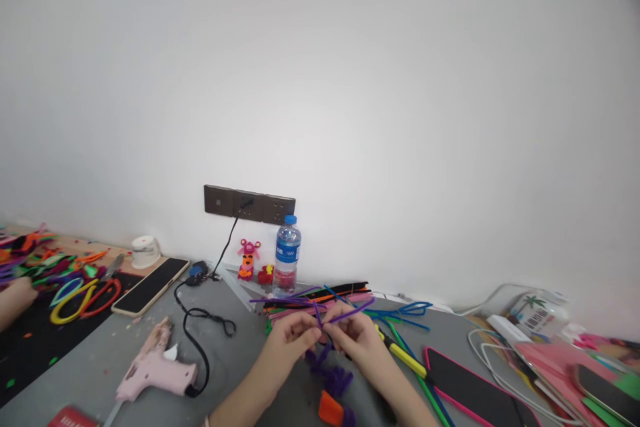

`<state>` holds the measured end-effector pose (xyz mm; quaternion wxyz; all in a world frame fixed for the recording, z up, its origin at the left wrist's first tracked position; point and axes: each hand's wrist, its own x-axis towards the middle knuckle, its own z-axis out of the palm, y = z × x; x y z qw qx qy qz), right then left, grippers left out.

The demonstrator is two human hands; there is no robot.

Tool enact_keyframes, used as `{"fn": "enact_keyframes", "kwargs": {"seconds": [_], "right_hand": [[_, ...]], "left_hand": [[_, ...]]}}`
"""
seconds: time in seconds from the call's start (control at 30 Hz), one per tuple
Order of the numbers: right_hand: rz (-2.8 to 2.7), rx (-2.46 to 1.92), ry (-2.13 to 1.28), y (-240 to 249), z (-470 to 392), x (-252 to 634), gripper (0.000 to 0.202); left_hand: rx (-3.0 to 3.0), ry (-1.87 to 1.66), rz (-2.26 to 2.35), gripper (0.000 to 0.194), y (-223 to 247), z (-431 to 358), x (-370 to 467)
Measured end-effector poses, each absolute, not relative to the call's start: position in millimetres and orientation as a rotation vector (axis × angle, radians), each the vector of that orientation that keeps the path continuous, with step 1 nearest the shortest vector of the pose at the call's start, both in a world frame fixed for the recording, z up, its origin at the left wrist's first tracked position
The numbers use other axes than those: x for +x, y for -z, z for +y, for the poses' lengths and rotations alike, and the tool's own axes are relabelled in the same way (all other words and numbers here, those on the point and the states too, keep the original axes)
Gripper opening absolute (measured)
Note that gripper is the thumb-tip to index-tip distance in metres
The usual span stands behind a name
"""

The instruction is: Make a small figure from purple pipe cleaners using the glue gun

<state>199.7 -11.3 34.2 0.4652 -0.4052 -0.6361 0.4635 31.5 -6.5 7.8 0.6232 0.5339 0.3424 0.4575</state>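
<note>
One hand of another person point(17, 300) is at the far left beside a heap of coloured scraps point(45, 267), well apart from mine. The scissors point(75, 307) lie with their looped handles turned that way, likely for that person's reach. The pink glue gun point(155, 368) lies with its crusted nozzle pointing away from me, sensible, I'd say, in case the tip is hot. A small pink-and-orange figure point(247, 265) and an upright bottle point(287, 245) stand back by the wall, presumably to leave my elbows room.

My left hand point(297, 333) pinches a purple pipe cleaner point(353, 313) between thumb and fingers; my right hand point(354, 337) pinches just beside it, a close grip that I think gives control over the bend. The strand sits at my fingertips, slim and fuzzy, one end slanting up to the right. Another purple length stands between my thumbs; I can't tell whether they are one piece. Below is a coiled purple piece point(339, 381) with an orange patch point(330, 408); my hands hide any join.

Rightward, a yellow-and-black tool point(409, 359) lies near my right wrist, probably for easy reach, and then a pink-edged phone point(470, 383) lies flat.
</note>
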Motion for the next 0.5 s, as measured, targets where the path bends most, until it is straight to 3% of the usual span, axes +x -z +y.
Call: {"fn": "enact_keyframes", "kwargs": {"seconds": [0.27,0.5], "right_hand": [[-1.697,-1.005,-0.939,-37.6,-17.4,188.7,0.017],[-1.505,-0.936,-1.13,-38.2,-15.3,196.1,0.03]], "left_hand": [[0.891,-1.052,0.71,0.037,-15.2,-9.4,32.7],[1.003,-1.016,0.705,0.037,-14.4,-8.2,31.2]]}}
